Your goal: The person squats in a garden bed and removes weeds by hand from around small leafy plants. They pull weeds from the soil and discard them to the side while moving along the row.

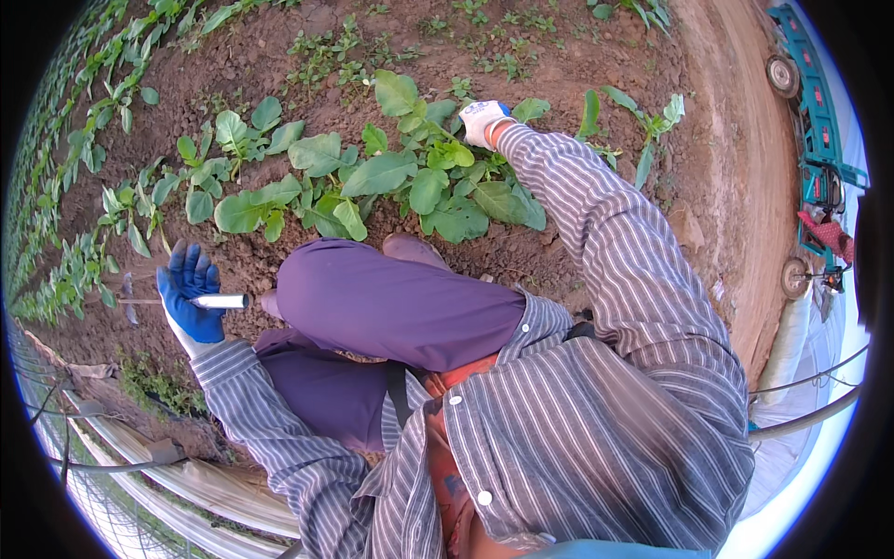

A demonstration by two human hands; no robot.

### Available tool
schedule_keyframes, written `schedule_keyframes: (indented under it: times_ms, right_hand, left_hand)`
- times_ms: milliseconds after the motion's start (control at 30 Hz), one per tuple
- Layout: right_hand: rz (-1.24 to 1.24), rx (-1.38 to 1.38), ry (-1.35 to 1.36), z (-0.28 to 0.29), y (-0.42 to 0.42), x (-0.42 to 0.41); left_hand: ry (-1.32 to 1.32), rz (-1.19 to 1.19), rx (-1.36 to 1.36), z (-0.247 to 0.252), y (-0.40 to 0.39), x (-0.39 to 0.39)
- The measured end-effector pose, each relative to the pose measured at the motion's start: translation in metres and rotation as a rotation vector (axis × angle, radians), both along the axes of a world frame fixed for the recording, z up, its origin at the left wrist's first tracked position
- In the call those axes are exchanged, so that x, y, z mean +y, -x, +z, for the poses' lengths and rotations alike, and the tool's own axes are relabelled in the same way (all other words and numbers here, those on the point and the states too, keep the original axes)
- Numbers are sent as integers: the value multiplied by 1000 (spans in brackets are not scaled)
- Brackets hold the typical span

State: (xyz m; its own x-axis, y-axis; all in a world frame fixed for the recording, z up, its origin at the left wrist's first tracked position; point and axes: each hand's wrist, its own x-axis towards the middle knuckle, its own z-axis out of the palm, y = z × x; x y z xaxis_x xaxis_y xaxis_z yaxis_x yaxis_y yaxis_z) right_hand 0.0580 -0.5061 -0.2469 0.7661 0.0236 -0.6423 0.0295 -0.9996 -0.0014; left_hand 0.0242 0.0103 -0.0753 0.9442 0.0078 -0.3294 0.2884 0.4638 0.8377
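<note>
My left hand (190, 290), in a blue-coated work glove, is turned palm up at the left. Across its palm lies the pale tubular handle (222, 301) of a small hand hoe, held there with the fingers partly curled. The tool's thin shaft leads left to a narrow metal blade (129, 299) above the soil. My right hand (482, 122), in a white glove with blue coating, reaches into a clump of broad-leaved green plants (419, 175). It touches the upper stems and leaves. Its fingers are mostly hidden, so their grip does not show.
My bent purple-trousered knee (377, 300) and a shoe (415, 250) are close to the plants. Leafy rows run off to the left, with small weeds (342, 52) beyond. A teal cargo tricycle (814, 105) stands by a dirt track (733, 140). Plastic sheeting (174, 482) lies lower left.
</note>
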Motion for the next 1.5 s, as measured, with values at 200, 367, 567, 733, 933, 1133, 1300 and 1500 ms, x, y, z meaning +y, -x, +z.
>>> schedule_keyframes:
  times_ms: [200, 367, 567, 733, 933, 1133, 1300, 1500]
  right_hand:
    - [18, 49, -39, 9, -6, 6]
    - [49, -8, -31, -6, -3, 8]
    - [146, 23, 45, -18, 0, 4]
    - [139, -1, 47, -14, -1, 10]
    - [73, -5, -50, -11, -5, 0]
    - [-155, -167, -244, 24, -13, -29]
    - [-657, -306, -623, 49, 4, -59]
    - [-527, -280, -600, 64, 96, -29]
  left_hand:
    - [23, -11, -1, -2, 4, 8]
    - [17, -7, -14, -1, 6, 11]
    - [-20, 53, 18, 4, 3, 0]
    - [-40, 53, 14, 7, 6, 0]
    - [-10, 29, 2, 2, 6, 9]
    - [2, 46, 4, 2, 6, 11]
    - [9, 15, -22, -3, 4, 10]
    - [-38, 59, 31, 2, 5, 3]
